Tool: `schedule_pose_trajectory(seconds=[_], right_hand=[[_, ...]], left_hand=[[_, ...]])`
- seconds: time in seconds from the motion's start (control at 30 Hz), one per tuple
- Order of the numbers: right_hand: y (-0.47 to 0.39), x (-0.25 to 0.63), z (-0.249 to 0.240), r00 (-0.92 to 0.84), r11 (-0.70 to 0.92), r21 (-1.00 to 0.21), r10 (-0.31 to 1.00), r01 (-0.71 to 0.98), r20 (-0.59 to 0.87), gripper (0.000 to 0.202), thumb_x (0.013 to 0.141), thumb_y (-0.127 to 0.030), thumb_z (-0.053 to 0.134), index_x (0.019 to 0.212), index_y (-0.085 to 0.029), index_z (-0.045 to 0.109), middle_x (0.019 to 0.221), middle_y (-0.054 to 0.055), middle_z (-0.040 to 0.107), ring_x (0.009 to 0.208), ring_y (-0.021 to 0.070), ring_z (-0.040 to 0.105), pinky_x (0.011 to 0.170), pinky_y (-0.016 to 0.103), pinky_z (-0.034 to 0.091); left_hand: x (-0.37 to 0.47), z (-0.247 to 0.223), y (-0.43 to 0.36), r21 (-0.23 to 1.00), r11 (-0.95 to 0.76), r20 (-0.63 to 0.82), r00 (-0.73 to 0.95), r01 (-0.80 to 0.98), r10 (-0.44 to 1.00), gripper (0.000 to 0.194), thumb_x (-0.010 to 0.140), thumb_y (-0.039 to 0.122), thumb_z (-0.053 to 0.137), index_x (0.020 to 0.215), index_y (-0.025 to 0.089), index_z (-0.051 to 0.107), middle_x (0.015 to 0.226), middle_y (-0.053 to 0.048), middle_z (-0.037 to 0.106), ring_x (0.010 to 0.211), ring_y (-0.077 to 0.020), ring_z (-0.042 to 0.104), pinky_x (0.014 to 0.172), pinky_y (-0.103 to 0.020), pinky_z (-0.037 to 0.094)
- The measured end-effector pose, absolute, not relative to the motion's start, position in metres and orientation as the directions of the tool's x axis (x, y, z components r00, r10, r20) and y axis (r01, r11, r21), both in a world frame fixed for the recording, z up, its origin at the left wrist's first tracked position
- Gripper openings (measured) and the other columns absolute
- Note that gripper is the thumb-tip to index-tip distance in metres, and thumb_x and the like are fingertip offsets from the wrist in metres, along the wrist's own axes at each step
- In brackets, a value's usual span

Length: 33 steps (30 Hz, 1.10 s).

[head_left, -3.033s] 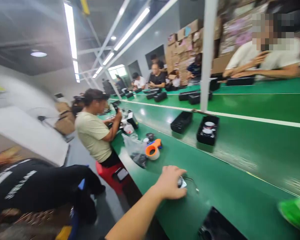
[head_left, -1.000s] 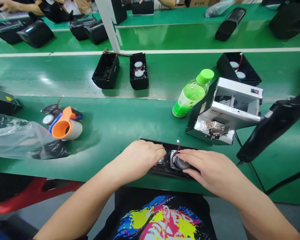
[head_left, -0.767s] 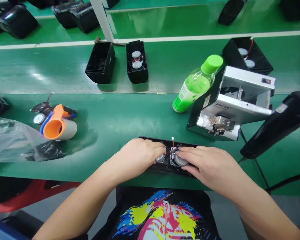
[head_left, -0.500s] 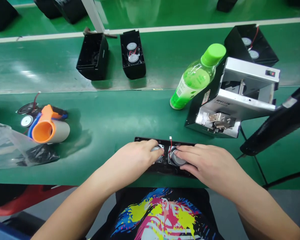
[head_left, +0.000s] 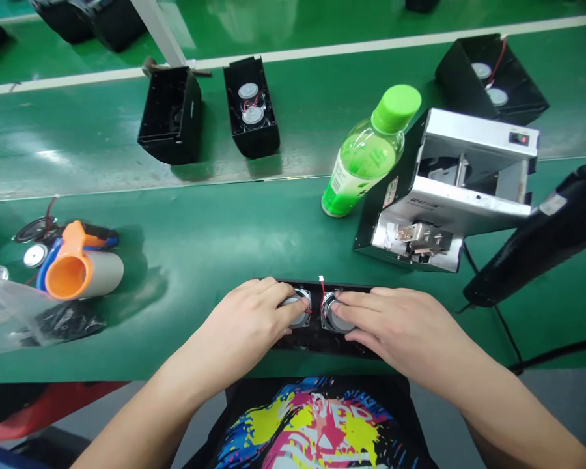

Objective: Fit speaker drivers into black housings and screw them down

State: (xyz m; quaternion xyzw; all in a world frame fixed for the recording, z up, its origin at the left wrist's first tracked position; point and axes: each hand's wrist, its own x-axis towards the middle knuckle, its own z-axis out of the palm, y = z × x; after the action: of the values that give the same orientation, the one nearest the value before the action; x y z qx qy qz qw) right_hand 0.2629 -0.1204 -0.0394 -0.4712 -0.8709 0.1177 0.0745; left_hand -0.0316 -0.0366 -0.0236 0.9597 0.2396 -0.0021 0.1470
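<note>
Right at the front, a brightly printed shirt (head_left: pixel 317 423) faces the near edge of the green worktop (head_left: pixel 215 241), and just past that edge lies the black panel (head_left: pixel 317 340), flat, its long axis running left to right, square across the body. Both hands are on the work! The left hand (head_left: pixel 251 319) comes in from the left, thumb and fingers drawn narrow around the left speaker (head_left: pixel 301 320); the right hand (head_left: pixel 393 319) mirrors it, fingers curled about the right speaker (head_left: pixel 340 323). So each hand has its nearer speaker directly at its fingertips, the pair side by side along the panel with a slim gap between. A red lead (head_left: pixel 322 281) with a white plug pokes over the panel's far edge.

Out left, well apart, sit a white roll (head_left: pixel 108 272) in an orange holder (head_left: pixel 69 277) and a clear bag (head_left: pixel 10 309). Over on the right, near the right hand, a black tool (head_left: pixel 532 238) slants in; whether it hangs or rests is hard to tell. Beyond stand a silver machine (head_left: pixel 469 208) and a green-capped bottle (head_left: pixel 366 159); neither comes between hands and panel. Farther back, three black boxes (head_left: pixel 261 144), two of them with speakers inside.
</note>
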Motion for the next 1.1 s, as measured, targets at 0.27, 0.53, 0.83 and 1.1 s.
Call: schedule_pose_trajectory(seconds=[0.27, 0.53, 0.83, 1.1], right_hand=[[-0.121, 0.258, -0.038, -0.550, 0.539, -0.249, 0.835, 0.805, 0.027, 0.039, 0.096, -0.027, 0.079, 0.133, -0.025, 0.067, 0.132, -0.003, 0.079, 0.096, 0.0231, 0.076, 0.072, 0.044, 0.058], [-0.116, 0.262, -0.038, -0.568, 0.556, -0.250, 0.822, 0.793, 0.028, 0.040, 0.090, -0.030, 0.087, 0.125, -0.031, 0.069, 0.133, -0.008, 0.079, 0.091, 0.0216, 0.077, 0.067, 0.041, 0.054], [-0.120, 0.261, -0.044, -0.555, 0.558, -0.195, 0.828, 0.806, 0.076, 0.043, 0.090, -0.032, 0.088, 0.129, -0.030, 0.069, 0.136, -0.008, 0.079, 0.099, 0.0244, 0.080, 0.072, 0.043, 0.057], [-0.128, 0.254, -0.045, -0.513, 0.527, -0.144, 0.849, 0.838, 0.122, 0.036, 0.097, -0.032, 0.081, 0.130, -0.027, 0.069, 0.136, -0.002, 0.079, 0.097, 0.0243, 0.080, 0.074, 0.044, 0.057]], left_hand=[[-0.028, -0.026, -0.034, 0.285, -0.840, -0.080, 0.885, 0.462, 0.460, 0.039, 0.098, 0.016, 0.077, 0.134, 0.026, 0.070, 0.125, -0.006, 0.078, 0.106, -0.0277, 0.074, 0.087, -0.042, 0.060], [-0.029, -0.028, -0.034, 0.268, -0.845, -0.082, 0.885, 0.463, 0.458, 0.045, 0.093, 0.015, 0.082, 0.136, 0.026, 0.071, 0.129, -0.007, 0.078, 0.108, -0.0280, 0.074, 0.090, -0.042, 0.060], [-0.028, -0.028, -0.035, 0.273, -0.844, -0.083, 0.885, 0.462, 0.458, 0.043, 0.097, 0.018, 0.080, 0.138, 0.024, 0.071, 0.132, -0.009, 0.077, 0.116, -0.0303, 0.073, 0.096, -0.046, 0.060], [-0.025, -0.024, -0.039, 0.275, -0.833, -0.072, 0.874, 0.481, 0.481, 0.044, 0.094, 0.015, 0.082, 0.137, 0.022, 0.073, 0.128, -0.008, 0.078, 0.112, -0.0302, 0.074, 0.095, -0.047, 0.061]])
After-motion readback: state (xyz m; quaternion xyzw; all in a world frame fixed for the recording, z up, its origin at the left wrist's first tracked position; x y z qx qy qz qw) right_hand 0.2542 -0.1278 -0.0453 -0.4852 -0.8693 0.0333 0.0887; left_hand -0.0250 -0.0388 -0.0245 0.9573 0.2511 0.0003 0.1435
